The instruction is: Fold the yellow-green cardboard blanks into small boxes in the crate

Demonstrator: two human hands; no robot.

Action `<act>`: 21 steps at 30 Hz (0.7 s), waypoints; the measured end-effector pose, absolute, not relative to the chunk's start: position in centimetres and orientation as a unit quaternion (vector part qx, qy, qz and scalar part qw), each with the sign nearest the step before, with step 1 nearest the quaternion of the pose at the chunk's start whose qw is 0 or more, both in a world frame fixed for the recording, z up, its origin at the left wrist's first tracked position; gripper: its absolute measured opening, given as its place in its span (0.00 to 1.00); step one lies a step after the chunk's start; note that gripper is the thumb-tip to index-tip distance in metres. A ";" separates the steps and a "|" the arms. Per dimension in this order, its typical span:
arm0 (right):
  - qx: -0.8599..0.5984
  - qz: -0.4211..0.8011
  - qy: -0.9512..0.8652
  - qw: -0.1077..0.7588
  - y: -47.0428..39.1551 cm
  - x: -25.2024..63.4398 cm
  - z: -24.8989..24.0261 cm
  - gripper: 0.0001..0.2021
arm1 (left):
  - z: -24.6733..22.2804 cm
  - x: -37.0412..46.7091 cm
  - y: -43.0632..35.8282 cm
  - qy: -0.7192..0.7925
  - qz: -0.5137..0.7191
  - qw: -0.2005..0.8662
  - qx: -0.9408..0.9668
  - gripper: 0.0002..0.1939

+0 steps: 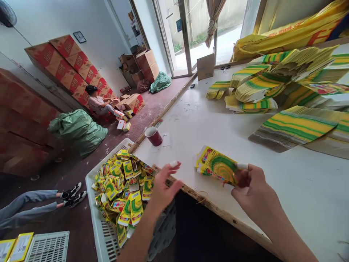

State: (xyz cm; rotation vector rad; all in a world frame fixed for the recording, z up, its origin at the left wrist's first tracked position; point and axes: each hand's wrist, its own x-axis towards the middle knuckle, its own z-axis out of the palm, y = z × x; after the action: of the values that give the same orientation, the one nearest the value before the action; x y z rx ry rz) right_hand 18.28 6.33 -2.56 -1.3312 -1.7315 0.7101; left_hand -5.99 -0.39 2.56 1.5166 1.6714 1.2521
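Note:
My right hand (253,185) grips the right end of a small stack of flat yellow and green printed cartons (215,163), held just over the white tabletop (185,125) near its front edge. White coverings show on some of its fingertips. My left hand (166,185) is over the table's wooden edge with its fingers apart and nothing in them. A white plastic basket (91,182) on the left holds a heap of folded yellow cartons (120,185), just beyond my left forearm.
A red mug (153,136) stands at the table's left edge. Flat carton stacks (261,83) cover the back right. Beyond lie a green sack (79,127), stacked brown boxes (68,65) and a seated person (98,102). Another person's legs (35,205) show at left.

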 end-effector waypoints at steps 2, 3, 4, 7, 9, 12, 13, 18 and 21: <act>-0.481 0.366 -0.671 0.429 4.8 17.9 -1.7 0.21 | 2.3 -1.5 0.3 0.509 0.587 0.379 0.503 0.40; -0.450 0.408 -0.666 0.433 4.0 17.7 -1.4 0.21 | 2.3 0.6 0.5 0.464 0.636 0.428 0.443 0.44; -0.418 0.449 -0.661 0.433 3.2 17.4 -1.2 0.21 | 2.4 2.5 0.8 0.433 0.658 0.483 0.383 0.45; -0.339 0.552 -0.623 0.438 1.2 16.7 -0.8 0.20 | 2.6 6.3 1.4 0.393 0.716 0.532 0.224 0.40; -0.304 0.609 -0.593 0.430 0.2 16.5 -0.8 0.19 | 2.3 7.0 1.6 0.386 0.747 0.517 0.155 0.36; -0.291 0.649 -0.578 0.400 -0.5 16.2 -1.0 0.17 | 1.1 6.5 1.5 0.406 0.757 0.500 0.106 0.33; -0.300 0.643 -0.585 0.393 -0.5 16.1 -1.2 0.16 | 0.6 6.2 1.3 0.419 0.755 0.494 0.099 0.33; -0.360 0.524 -0.657 0.405 0.6 17.1 -2.7 0.14 | -0.4 6.1 0.6 0.456 0.735 0.484 0.135 0.36; -0.379 0.430 -0.683 0.453 1.8 18.6 -3.3 0.16 | 0.4 6.7 1.0 0.456 0.719 0.495 0.176 0.36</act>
State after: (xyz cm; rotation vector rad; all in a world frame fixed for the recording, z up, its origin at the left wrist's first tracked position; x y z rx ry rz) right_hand 18.60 1.82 -3.34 -0.9371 -1.6863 1.0613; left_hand 6.70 0.98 0.41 0.4266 1.1052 1.7420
